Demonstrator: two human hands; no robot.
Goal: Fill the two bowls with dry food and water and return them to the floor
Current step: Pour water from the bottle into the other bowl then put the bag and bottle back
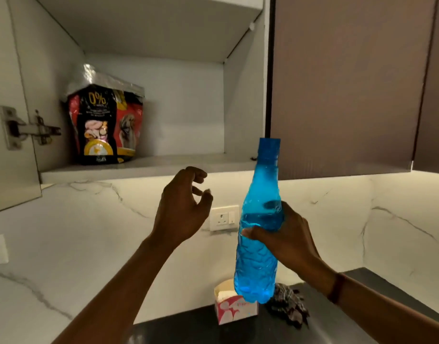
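I look up into an open grey laminate wall cupboard (149, 40), its shelf bare but for one thing; the brown ribbed door (345, 83) beside it, at 1 o'clock, is closed. White marble-veined backsplash (64, 232) runs below, and a strip of dark matte worktop (188, 326) lies at 6 o'clock.

At 10 o'clock on the shelf stands the glossy red-and-black dry food bag (105, 125), its silver foil top folded over and crumpled. No bowls are in view.

Just right of centre, my right hand (285, 242) wraps around the middle of a translucent blue plastic water bottle (259, 232), held upright and slightly tilted, with a rippled, faceted lower body and a smooth neck; I cannot tell whether its blue top is a cap. My left hand (181, 207) hangs at centre, holding nothing, fingers (198, 173) loosely curled and apart, just below the shelf edge.

The risk, as I judge it: the ribbed plastic looks slick, and a one-handed hold at mid-body could slip or squeeze water out if the top is loose. Reaching for the bag one-handed, the soft foil could buckle and spill kibble.

At 6 o'clock a small pink-and-white cardboard carton (234, 311) and a dark crumpled cloth (288, 309) sit on the worktop, beneath the bottle; a white wall socket (223, 217) sits behind.
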